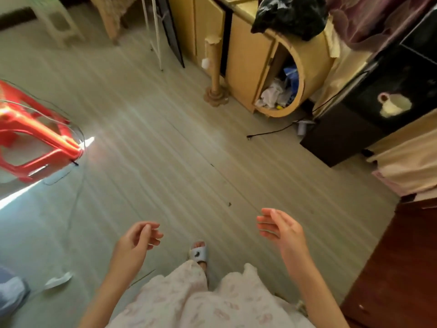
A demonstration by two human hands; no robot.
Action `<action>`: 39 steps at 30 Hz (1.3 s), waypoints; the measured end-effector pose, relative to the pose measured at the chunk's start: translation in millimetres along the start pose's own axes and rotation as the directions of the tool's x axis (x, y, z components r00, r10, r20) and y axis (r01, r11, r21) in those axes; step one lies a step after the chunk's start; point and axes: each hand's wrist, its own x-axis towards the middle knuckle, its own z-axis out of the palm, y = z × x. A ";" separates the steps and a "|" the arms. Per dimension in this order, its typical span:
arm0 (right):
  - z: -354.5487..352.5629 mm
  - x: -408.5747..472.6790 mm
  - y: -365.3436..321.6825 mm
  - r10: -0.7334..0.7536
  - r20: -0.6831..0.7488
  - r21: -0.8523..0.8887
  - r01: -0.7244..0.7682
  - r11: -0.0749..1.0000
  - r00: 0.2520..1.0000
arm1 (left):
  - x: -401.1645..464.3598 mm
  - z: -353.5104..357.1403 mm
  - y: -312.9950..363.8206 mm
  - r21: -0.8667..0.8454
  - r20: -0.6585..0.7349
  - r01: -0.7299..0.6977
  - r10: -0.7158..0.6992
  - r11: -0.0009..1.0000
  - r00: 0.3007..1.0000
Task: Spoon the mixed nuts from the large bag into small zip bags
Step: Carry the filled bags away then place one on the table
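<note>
Above the pale plank floor (165, 143), both hands hang free in front of the person: the left hand (134, 242) has its fingers (151, 229) loosely curled and holds nothing, and the right hand (281, 229) has its fingers (266, 220) relaxed, slightly bent and a little apart, touching nothing. No nuts, large bag or zip bags can be made out anywhere in view. The frame is motion-blurred; a red plastic stool (35, 140) at the left edge is smeared and partly cut off. One slippered foot (199, 254) shows past a pale patterned garment (203, 301). Ahead stands a wooden cat tree (279, 67) with a round opening, a black bag (288, 13) on top, and a black cabinet (369, 110) to its right.
</note>
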 end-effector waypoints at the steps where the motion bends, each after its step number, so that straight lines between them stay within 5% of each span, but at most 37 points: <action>1: 15.0 8.3 -5.4 -0.003 0.016 -0.006 0.003 1.000 1.000 | 13.0 -7.6 4.8 0.014 0.004 -0.011 0.011 1.000 1.000; 18: 217.3 176.4 -137.6 0.036 0.245 -0.243 0.026 0.970 0.969 | 213.7 -50.6 82.1 -0.163 -0.245 0.050 -0.090 0.985 0.965; 28: 346.8 302.2 -250.4 0.047 0.409 -0.331 0.101 0.938 0.911 | 354.7 -92.2 139.3 -0.264 -0.448 0.045 -0.163 0.964 0.879; 39: 505.1 411.7 -310.6 0.083 0.442 -0.380 0.102 0.919 0.893 | 517.3 -159.5 149.9 -0.300 -0.492 0.110 -0.252 0.948 0.833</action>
